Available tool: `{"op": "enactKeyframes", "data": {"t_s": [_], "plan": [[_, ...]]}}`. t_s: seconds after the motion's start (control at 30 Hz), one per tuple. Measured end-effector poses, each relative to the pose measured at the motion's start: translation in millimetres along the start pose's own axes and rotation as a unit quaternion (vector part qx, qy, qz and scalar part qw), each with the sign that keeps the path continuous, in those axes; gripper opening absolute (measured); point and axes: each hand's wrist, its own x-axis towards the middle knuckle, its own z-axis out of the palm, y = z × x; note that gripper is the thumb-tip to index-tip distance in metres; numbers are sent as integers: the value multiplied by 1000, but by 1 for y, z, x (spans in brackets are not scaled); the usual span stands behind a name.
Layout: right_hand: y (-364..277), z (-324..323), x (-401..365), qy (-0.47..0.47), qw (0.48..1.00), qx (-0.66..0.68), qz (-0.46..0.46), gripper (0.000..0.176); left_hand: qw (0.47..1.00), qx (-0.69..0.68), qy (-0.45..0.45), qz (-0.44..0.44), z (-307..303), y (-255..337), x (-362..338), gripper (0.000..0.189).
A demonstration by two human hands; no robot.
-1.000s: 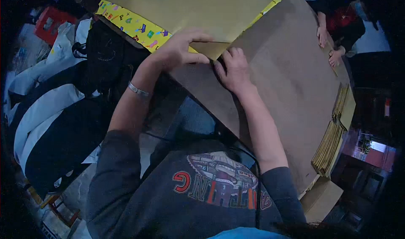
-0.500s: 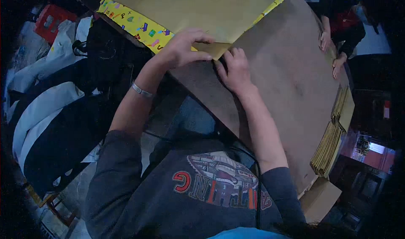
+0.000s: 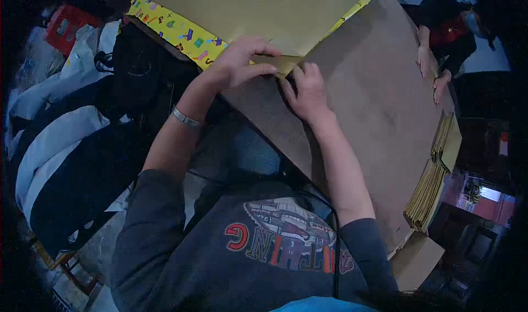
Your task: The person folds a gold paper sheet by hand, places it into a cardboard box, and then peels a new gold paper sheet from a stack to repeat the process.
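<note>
A large brown sheet (image 3: 264, 15) with yellow, brightly printed folded edges (image 3: 181, 31) lies at the far end of the brown board-like tabletop. My left hand (image 3: 242, 64) holds its near corner, thumb below and fingers above the small corner flap (image 3: 278, 64). Close beside it, my right hand (image 3: 309, 92) has its fingers curled at the tip of that same corner. The thumb points toward the flap, and the fingertips partly hide the contact.
Folded brown cardboard pieces (image 3: 426, 193) stand in a row along the right table edge, near a cardboard box (image 3: 418, 262). Another person's hands (image 3: 432, 70) rest at the far right edge. Dark and white cloth (image 3: 66, 147) and a red plastic stool (image 3: 69, 28) are at left.
Both my hands stay almost in place at the corner, with only a slight shift of the flap. The other person's hands have moved a little at the table edge.
</note>
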Motion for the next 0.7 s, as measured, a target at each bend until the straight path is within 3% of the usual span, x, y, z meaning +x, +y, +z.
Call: {"op": "enactKeyframes", "data": {"t_s": [0.37, 0.47, 0.7], "plan": [[-2, -3, 0, 2, 1000, 0, 0, 30, 1000, -22, 15, 7, 4, -8, 0, 31], [-2, -3, 0, 2, 1000, 11, -10, 29, 998, -21, 28, 61, 9, -14, 0, 24], [0, -2, 0, 6, 1000, 15, -5, 27, 993, 81, 59, 63, 16, -6, -1, 22]]}}
